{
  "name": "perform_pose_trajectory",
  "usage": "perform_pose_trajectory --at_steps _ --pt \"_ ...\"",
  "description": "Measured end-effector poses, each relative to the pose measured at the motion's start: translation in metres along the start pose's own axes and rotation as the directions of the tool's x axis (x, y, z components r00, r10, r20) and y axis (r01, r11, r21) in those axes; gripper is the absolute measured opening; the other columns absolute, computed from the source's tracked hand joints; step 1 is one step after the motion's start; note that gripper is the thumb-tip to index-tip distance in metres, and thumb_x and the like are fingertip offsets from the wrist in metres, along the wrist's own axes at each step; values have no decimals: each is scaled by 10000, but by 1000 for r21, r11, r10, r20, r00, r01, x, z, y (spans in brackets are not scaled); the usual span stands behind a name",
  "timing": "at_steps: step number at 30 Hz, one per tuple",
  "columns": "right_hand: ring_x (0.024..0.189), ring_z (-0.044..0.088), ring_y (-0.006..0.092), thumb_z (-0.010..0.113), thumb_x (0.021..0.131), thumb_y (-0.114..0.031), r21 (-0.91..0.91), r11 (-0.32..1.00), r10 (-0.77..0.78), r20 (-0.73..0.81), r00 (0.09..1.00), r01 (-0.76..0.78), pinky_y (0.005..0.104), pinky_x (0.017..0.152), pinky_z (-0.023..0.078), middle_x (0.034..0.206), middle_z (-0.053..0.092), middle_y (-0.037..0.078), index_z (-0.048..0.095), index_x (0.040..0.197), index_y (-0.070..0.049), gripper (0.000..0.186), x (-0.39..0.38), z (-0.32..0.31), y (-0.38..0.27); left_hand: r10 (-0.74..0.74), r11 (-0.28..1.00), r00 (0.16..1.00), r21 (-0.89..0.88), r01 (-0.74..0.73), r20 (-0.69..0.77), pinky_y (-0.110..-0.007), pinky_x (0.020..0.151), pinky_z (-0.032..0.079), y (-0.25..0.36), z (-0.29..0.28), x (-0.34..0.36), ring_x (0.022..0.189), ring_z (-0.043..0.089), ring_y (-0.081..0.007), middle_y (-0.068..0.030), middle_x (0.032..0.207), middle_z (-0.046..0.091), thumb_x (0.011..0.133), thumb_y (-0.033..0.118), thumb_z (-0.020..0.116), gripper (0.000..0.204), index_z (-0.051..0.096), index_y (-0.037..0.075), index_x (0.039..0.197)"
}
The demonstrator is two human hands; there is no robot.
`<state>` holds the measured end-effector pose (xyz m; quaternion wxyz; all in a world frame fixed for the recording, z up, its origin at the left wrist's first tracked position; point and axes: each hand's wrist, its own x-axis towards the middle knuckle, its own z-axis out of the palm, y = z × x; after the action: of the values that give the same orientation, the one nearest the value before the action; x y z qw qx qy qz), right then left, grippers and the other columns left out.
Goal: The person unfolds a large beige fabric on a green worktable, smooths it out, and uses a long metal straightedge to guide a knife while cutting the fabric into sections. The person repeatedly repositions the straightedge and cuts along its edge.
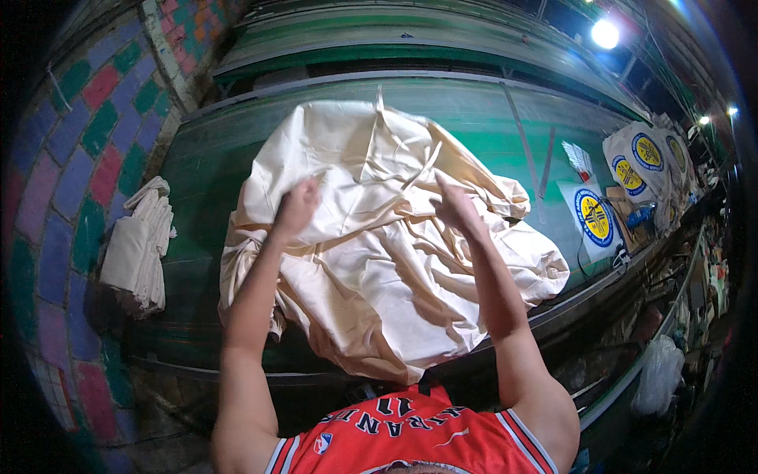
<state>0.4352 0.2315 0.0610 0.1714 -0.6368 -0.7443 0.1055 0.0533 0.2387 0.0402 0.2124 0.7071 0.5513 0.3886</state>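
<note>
A large, crumpled sheet of cream cloth point(355, 276) spreads over the green table and hangs past its near edge. Thin narrow strips point(422, 170) of the same colour stick up from its far part. My left hand point(298, 207), a little blurred, is curled closed on the cloth at its left side. On the right, my right hand point(458, 207) has its fingers bent onto a fold, and one digit points up and away. Both forearms reach over the cloth, and the fingertips are partly hidden against it.
A folded stack of pale cloth point(138, 249) lies at the table's left edge, beside a painted brick wall point(87, 166). To the right are a sheet with a round blue and yellow emblem point(594, 220), more printed cloths point(643, 158) and a cable point(584, 257). Behind is another long table point(332, 51).
</note>
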Motion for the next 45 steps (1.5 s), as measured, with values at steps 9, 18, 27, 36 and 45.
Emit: perform_pose_trajectory --at_steps 9,18,27,36,45 --pt "765 687 240 659 936 -321 489 864 12 220 975 -121 360 715 545 898 715 171 636 1130 32 403 -130 89 106 -187 918 845 -217 332 500 -303 782 523 -9 119 -144 834 646 -138 -76 933 718 903 130 679 242 681 -8 1102" --pt "752 713 167 627 970 -173 734 624 357 36 933 -267 297 678 555 892 736 107 666 1144 45 281 -195 21 163 -124 924 871 -265 276 476 -309 730 545 56 182 -125 749 681 -167 -102 851 726 917 120 636 190 685 -4 1051" --pt "598 662 122 599 970 -137 787 510 627 -64 776 -348 258 527 521 798 721 87 695 1032 15 190 -261 -32 308 -24 898 784 -331 290 621 -294 602 525 169 330 -121 644 632 -111 -72 827 706 912 133 643 206 681 -9 1058" --pt "691 689 203 652 889 -168 587 710 625 -272 732 -388 339 655 544 794 724 109 744 973 0 209 -214 -36 429 256 945 673 -327 -22 694 -359 763 539 293 456 -122 814 690 -245 -152 929 721 913 158 644 226 699 20 1083" --pt "1025 646 398 732 831 -194 215 855 519 -361 775 -472 450 911 508 1070 679 234 707 1106 -8 333 -78 -1 499 -32 883 729 -322 340 684 -323 732 534 272 441 -125 789 663 -153 -93 915 725 947 170 632 249 674 19 1140"
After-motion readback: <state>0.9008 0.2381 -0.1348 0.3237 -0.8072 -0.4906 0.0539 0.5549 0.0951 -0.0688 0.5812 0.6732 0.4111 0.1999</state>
